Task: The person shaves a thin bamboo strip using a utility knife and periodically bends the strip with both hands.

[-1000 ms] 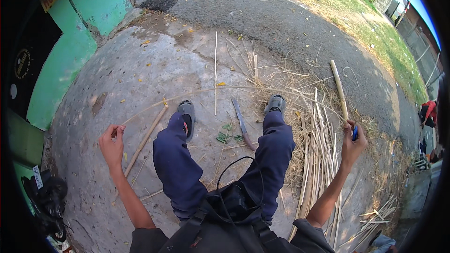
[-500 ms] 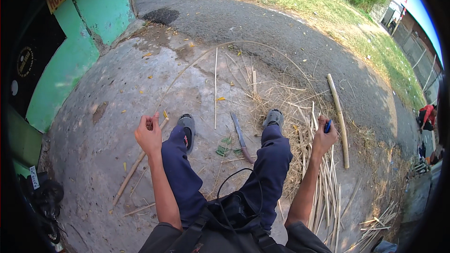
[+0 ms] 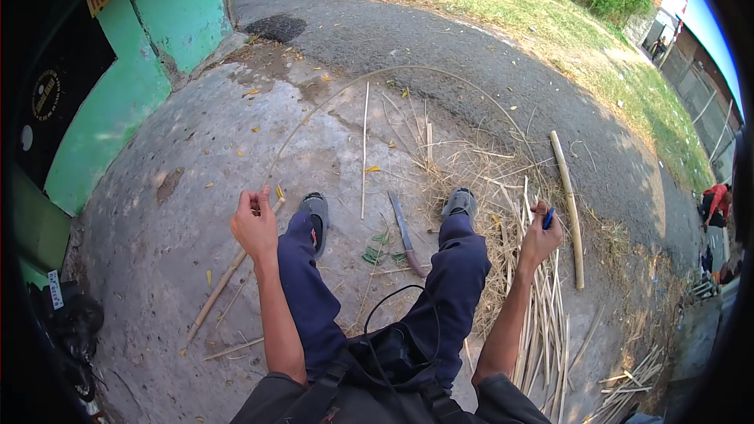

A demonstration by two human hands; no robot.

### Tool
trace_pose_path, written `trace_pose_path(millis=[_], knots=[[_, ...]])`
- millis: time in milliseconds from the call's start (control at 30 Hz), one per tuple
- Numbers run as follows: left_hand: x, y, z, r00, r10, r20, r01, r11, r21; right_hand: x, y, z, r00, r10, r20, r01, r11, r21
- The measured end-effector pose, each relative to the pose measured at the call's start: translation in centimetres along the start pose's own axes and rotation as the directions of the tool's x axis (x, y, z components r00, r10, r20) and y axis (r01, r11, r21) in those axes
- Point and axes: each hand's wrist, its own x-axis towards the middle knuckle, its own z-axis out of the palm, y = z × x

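Observation:
A long thin bamboo strip (image 3: pixel 404 67) bows away from me in a wide arc above the ground. Its left end is pinched in my left hand (image 3: pixel 256 226), and its other end runs to my closed right hand (image 3: pixel 539 242). A small blue object (image 3: pixel 548 218) also sticks out of my right hand; its kind is mostly hidden by the fingers. On the concrete between my feet lies a large knife (image 3: pixel 401 224) with a brown handle, its blade pointing away from me. Beside my right forearm is a pile of split pale strips (image 3: pixel 542 322).
A bamboo pole (image 3: pixel 567 208) lies to the right, another stick (image 3: pixel 224 286) by my left leg. Shavings (image 3: pixel 471 161) and a straight pale strip (image 3: pixel 364 149) litter the ground ahead. A green wall (image 3: pixel 118 102) stands left. A person in red (image 3: pixel 715 202) bends down at far right.
My hands have come slightly closer together, with the strip still bowed between them. The view has shifted a little; the things on the ground lie as before.

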Motion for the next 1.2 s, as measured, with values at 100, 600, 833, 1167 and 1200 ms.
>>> trace_pose_path(millis=[100, 600, 833, 1167, 1200], knots=[[0.1, 0.2, -0.3, 1.000, 0.001, -0.004, -0.001, 1.000, 0.013, 0.1, 0.3, 0.2, 0.998, -0.044, -0.053, 0.045, 0.999, 0.022], [0.5, -0.8, -2.3, 0.998, -0.064, -0.019, 0.065, 0.998, 0.028, 2.4, 2.6, -2.9, 0.987, -0.159, 0.017, 0.158, 0.985, 0.065], [0.8, -4.2, -5.1, 1.000, -0.012, 0.022, 0.009, 0.991, 0.135, 3.7, 0.9, -5.9, 0.945, -0.326, 0.026, 0.327, 0.944, -0.044], [-0.1, -5.5, -4.2, 0.996, 0.018, -0.084, -0.011, 0.996, 0.083, 1.7, -0.3, -3.7, 0.948, -0.314, -0.056, 0.303, 0.941, -0.150], [0.2, -5.6, -4.6, 0.996, 0.020, -0.086, -0.012, 0.996, 0.084, 1.7, -0.5, -3.8, 0.950, -0.311, -0.033, 0.303, 0.941, -0.150]])
